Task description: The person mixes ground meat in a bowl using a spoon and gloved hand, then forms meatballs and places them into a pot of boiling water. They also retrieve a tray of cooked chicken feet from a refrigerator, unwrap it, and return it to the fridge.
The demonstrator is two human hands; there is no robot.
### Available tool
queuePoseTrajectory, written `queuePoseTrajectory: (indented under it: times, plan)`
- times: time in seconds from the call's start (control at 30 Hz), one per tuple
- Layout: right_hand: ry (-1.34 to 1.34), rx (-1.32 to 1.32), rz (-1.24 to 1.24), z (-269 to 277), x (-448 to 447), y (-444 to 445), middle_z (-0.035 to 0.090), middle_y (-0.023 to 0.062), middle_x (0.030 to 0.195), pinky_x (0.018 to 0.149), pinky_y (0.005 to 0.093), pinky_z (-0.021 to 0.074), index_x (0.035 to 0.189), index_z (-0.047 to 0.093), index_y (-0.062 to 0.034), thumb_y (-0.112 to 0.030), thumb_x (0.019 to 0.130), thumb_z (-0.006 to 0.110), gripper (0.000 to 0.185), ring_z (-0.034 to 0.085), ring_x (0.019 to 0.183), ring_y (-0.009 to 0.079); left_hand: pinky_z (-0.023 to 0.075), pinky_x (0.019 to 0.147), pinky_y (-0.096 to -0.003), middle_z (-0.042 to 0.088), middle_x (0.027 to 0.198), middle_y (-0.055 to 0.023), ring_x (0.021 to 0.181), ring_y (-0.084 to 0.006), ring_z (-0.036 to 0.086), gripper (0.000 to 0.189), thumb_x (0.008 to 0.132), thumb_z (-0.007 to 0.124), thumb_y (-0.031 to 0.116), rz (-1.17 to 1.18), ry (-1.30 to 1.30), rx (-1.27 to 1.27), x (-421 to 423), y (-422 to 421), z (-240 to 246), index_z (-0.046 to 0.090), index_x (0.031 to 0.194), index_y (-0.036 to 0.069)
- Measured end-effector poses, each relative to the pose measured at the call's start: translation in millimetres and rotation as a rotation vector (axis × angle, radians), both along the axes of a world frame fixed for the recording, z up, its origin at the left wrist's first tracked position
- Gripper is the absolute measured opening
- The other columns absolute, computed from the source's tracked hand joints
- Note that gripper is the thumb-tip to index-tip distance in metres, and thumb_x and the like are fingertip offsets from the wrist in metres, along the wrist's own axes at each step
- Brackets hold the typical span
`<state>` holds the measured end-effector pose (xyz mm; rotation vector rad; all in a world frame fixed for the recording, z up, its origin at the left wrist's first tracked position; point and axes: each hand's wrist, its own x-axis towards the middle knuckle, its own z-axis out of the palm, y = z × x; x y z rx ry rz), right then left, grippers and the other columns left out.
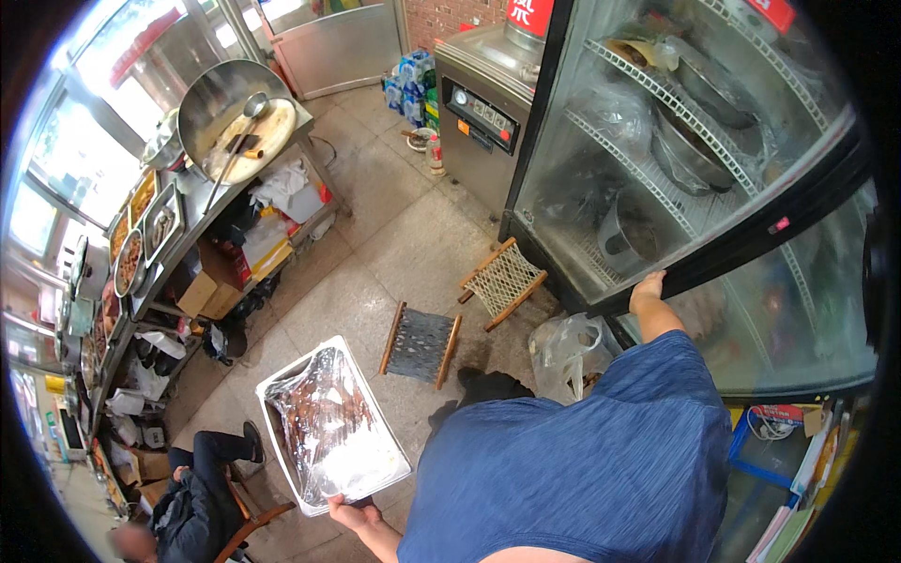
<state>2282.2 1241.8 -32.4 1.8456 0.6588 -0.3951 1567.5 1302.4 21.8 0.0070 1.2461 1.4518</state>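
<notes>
My left hand grips the near rim of a white rectangular tray. Clear plastic film covers the brown food inside, whose exact kind I cannot tell through the glare. At the right, my right hand holds the black frame of a glass-door display refrigerator, its fingertips partly hidden at the edge. Behind the glass, white wire shelves bear metal bowls, one of them a plastic-wrapped metal bowl, and a grey container stands lower down.
Two low folding stools, one grey and one beige, stand on the tiled floor near a plastic bag. A seated person is at lower left. Along the left runs a counter with food trays and a large wok. A vacuum-packing machine adjoins the refrigerator.
</notes>
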Motion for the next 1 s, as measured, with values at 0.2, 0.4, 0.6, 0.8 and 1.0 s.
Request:
queuePoseTrajectory:
  times: [0.2,0.4,0.6,0.8,1.0]
  plan:
    - [0.006,-0.096,-0.111,1,33,19,0.034,0.013,0.151,0.109,0.0586,0.0193,0.143,0.043,-0.0098,-0.04,0.094,0.052,0.058,0.027,0.139,0.0377,0.0507,0.09,-0.0469,0.061,0.119,-0.0132,0.109,-0.0327,0.06,0.06,0.066,0.051,0.019,0.074,0.061,-0.044,31,-7,25,0.053,0.123,0.001]
    - [0.103,-0.081,-0.137,15,26,59,0.04,0.013,0.147,0.106,0.056,0.0314,0.138,0.05,-0.0102,-0.035,0.091,0.054,0.053,0.036,0.136,0.037,0.0512,0.093,-0.0495,0.057,0.121,-0.0201,0.111,-0.0324,0.058,0.048,0.084,0.043,0.017,0.194,0.212,-0.084,70,-20,50,0.048,0.126,-0.007]
    - [0.402,0.22,-0.186,-169,60,18,0.059,0.0178,0.128,0.097,0.0404,0.0439,0.121,0.063,-0.0011,-0.029,0.083,0.057,0.048,0.054,0.121,0.0326,0.0502,0.082,-0.0368,0.063,0.091,-0.0078,0.087,-0.0248,0.061,0.028,0.068,0.05,0.008,0.356,0.206,-0.015,66,-25,43,0.059,0.093,0.003]
    - [1.343,0.593,-0.622,-195,-129,123,0.056,0.005,0.065,0.05,0.0311,0.0373,0.078,0.061,-0.0034,-0.024,0.089,0.059,0.023,0.048,0.053,0.0146,0.0498,0.082,-0.0376,0.063,0.09,-0.0089,0.086,-0.0253,0.06,0.024,0.07,0.049,0.006,0.527,0.173,0.09,58,-68,31,0.059,0.091,0.001]
    - [1.535,0.829,0.146,-39,-314,191,0.067,0.0079,0.084,0.072,0.0301,0.0489,0.095,0.064,0.0028,-0.023,0.088,0.063,0.027,0.061,0.075,0.0165,0.0507,0.084,-0.0405,0.063,0.094,-0.0113,0.089,-0.0281,0.061,0.028,0.071,0.047,0.008,0.583,0.05,0.237,12,-102,24,0.059,0.095,-0.001]
